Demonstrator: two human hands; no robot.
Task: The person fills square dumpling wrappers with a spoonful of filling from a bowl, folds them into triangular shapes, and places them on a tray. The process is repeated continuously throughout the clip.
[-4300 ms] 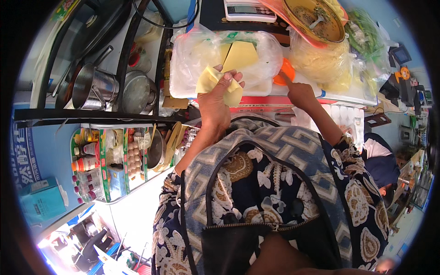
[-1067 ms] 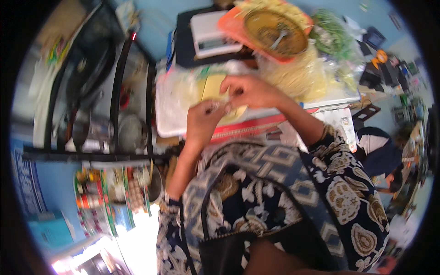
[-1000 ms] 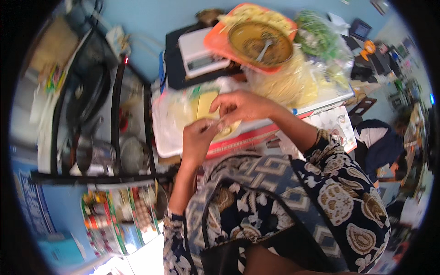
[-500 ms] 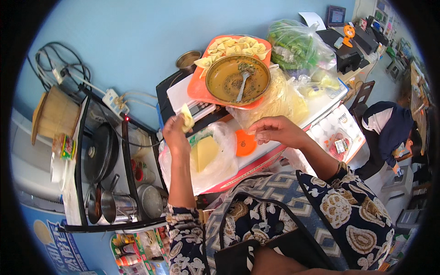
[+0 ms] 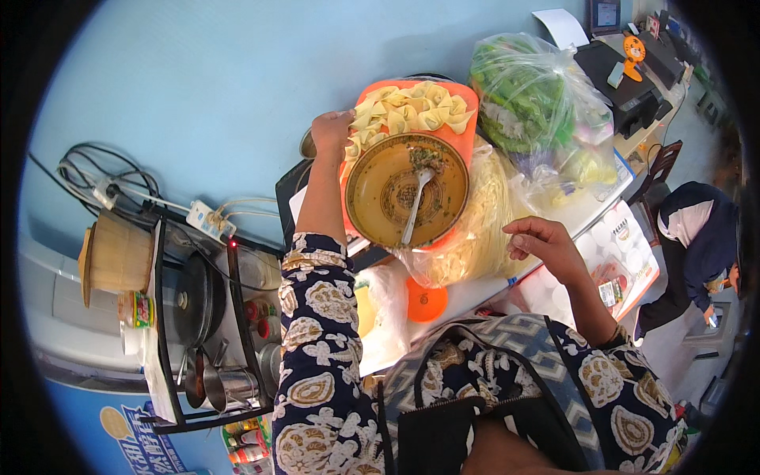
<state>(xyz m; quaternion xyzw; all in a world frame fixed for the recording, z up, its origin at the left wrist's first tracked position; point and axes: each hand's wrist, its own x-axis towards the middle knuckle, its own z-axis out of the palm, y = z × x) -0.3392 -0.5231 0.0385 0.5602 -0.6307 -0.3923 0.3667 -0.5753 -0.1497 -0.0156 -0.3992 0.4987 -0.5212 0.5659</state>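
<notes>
At the left edge of the orange tray (image 5: 461, 141), my left hand (image 5: 332, 133) has its fingers curled together against the row of folded wontons (image 5: 416, 107). What lies in its fingertips is hidden. On the near part of the tray rests a brown bowl (image 5: 372, 190), with a metal spoon (image 5: 417, 204) and a little chopped green filling (image 5: 426, 156) inside. My right hand (image 5: 548, 247) hovers, loosely bent with fingers apart and holding nothing, right of a clear bag of pale yellow noodle-like strips (image 5: 479, 214). Pale wrappers (image 5: 366, 310) in plastic are partly behind my left sleeve.
An orange lid (image 5: 427, 301) lies near the table's front. A bag of green vegetables (image 5: 522, 103) stands right of the tray. Pans and pots fill a black rack (image 5: 237, 317) at left. Right, a person (image 5: 697, 237) in dark clothes bends over beyond a white package (image 5: 625, 237).
My left hand has moved up and away from me to the tray, where the wonton it carried no longer shows. My right hand has shifted right. The view has shifted too.
</notes>
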